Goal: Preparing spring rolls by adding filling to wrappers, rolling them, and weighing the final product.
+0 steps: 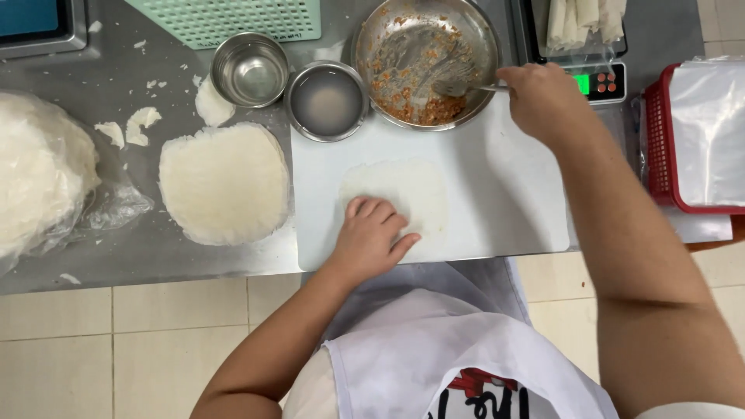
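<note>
1. On the steel desk (116, 256) lies a white cutting board (504, 194), with a thin wrapper sheet (411, 190) spread flat on it.
2. Left of the board sits a stack of wrappers (225, 182); a bagged pile (39, 171) lies at the far left.
3. Behind the board stands a large metal bowl (427, 58) smeared with orange filling.
4. Beside it stand a bowl of cloudy liquid (327, 101) and an empty bowl (250, 70).
5. The left hand (372, 237) presses flat on the sheet's near edge, its grip loose, holding nothing.
6. The right hand (543, 97) is closed around a fork (466, 88) reaching into the large bowl.
</note>
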